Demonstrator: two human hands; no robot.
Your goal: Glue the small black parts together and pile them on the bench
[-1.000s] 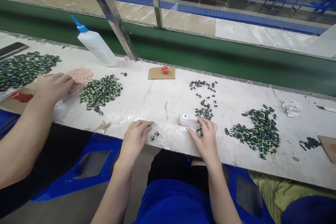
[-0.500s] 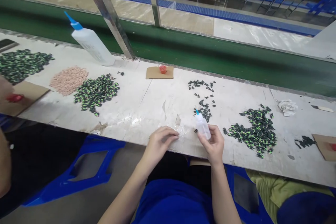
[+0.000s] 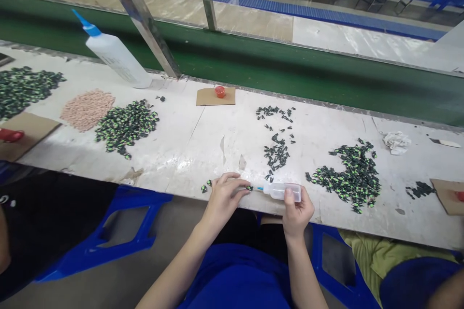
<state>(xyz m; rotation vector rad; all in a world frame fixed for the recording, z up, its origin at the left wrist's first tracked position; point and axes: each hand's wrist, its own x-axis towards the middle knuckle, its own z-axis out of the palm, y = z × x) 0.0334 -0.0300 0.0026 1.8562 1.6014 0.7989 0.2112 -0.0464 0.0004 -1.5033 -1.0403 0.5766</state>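
Between the thumb and fingers of my left hand (image 3: 225,195) is a small black-and-green piece (image 3: 249,188), pinched at the fingertips. My right hand (image 3: 297,208) is closed around a small squeeze bottle (image 3: 282,191) of cloudy white plastic. The bottle lies sideways, its blue tip (image 3: 260,188) pointing left, a short gap from the piece. Two or so similar black-and-green pieces (image 3: 204,189) lie on the table just left of my left hand. Beyond the bottle spreads a loose group of small black parts (image 3: 277,153).
A large white bottle (image 3: 118,59) with a blue nozzle leans at the back left. Piles of black-green pieces (image 3: 126,124) and pink pieces (image 3: 88,110) lie left, another black-green pile (image 3: 350,176) right. A red cup (image 3: 219,91) stands on cardboard (image 3: 208,98). Crumpled tissue (image 3: 397,142) lies far right.
My right hand has tipped the small bottle from upright to sideways, its tip now toward my left fingertips. A black-green piece now shows in my left hand. The view has shifted slightly.
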